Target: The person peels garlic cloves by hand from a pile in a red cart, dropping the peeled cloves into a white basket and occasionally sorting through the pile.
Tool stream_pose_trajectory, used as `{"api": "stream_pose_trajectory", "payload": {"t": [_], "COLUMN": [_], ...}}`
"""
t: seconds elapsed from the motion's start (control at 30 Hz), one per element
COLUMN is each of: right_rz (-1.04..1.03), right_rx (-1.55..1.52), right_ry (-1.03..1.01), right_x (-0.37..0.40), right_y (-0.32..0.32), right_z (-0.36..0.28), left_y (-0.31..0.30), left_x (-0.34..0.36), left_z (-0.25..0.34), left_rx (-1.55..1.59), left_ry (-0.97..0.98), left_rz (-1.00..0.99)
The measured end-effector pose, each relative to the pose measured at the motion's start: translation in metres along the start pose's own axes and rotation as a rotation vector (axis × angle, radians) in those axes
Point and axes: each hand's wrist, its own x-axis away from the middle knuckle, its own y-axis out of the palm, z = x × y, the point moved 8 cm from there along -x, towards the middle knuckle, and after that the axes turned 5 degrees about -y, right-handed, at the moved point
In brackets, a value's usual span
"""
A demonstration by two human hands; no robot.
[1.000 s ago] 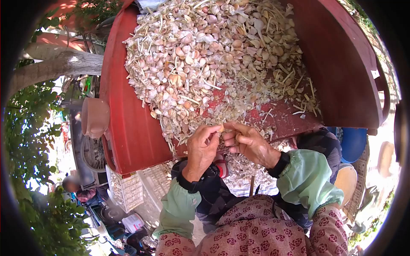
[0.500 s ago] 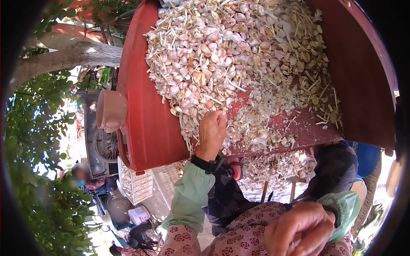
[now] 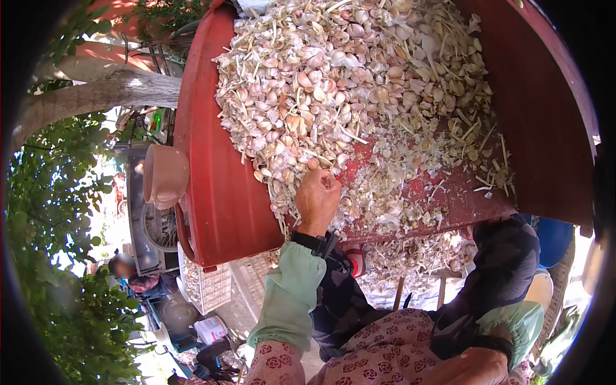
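A broad heap of garlic cloves (image 3: pixel 308 96), mixed with papery skins and dry stem pieces, lies in a red tub-like container (image 3: pixel 224 199). At the near edge of the heap is my left hand (image 3: pixel 317 199), its fingers curled together against the cloves; whatever is between them is hidden. A black watch (image 3: pixel 314 241) is on that wrist, below a green sleeve cuff. Low in the view, over my patterned clothing, is my right hand (image 3: pixel 468 368). Its fingers are cut off by the bottom edge, and a black band circles its wrist.
More garlic and skins (image 3: pixel 420 263) lie below the container's near edge, between my legs. A brownish pot (image 3: pixel 167 176) stands against the left side. White crates (image 3: pixel 208 285) and a bucket (image 3: pixel 210 328) are at lower left, with another person (image 3: pixel 138 276) beyond. A blue barrel (image 3: pixel 552 240) is at right.
My right hand has dropped toward the bottom edge, so its fingers have left the view. My left hand stays at the heap's near edge with curled fingers. The view has shifted slightly.
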Motion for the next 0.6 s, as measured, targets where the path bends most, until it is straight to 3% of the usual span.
{"api": "stream_pose_trajectory", "payload": {"t": [0.17, 0.3, 0.37, 0.43, 0.53, 0.6], "right_rz": [0.089, 0.423, 0.593, 0.958, 0.966, 0.918], "right_rx": [-0.113, -0.159, -0.247, -0.001, -0.099, -0.084], "right_ry": [0.053, 0.082, 0.045, 0.195, 0.142, 0.108], "right_x": [0.006, 0.023, 0.021, 0.044, 0.074, 0.078], "right_y": [0.000, -0.045, -0.106, -0.164, -0.213, -0.218], "right_z": [0.012, 0.034, 0.052, 0.074, 0.100, 0.104], "left_y": [-0.021, -0.031, -0.052, -0.072, -0.077, -0.063], "left_x": [0.013, 0.028, 0.037, 0.049, 0.059, 0.046], "left_z": [-0.011, -0.012, 0.011, 0.041, 0.101, 0.088], "left_rx": [0.411, 0.654, 0.686, 0.707, 0.628, 0.544], "left_ry": [-0.269, -0.284, -0.301, -0.239, 0.204, 0.159], "left_rz": [-0.080, -0.071, -0.120, -0.116, -0.337, -0.282]}}
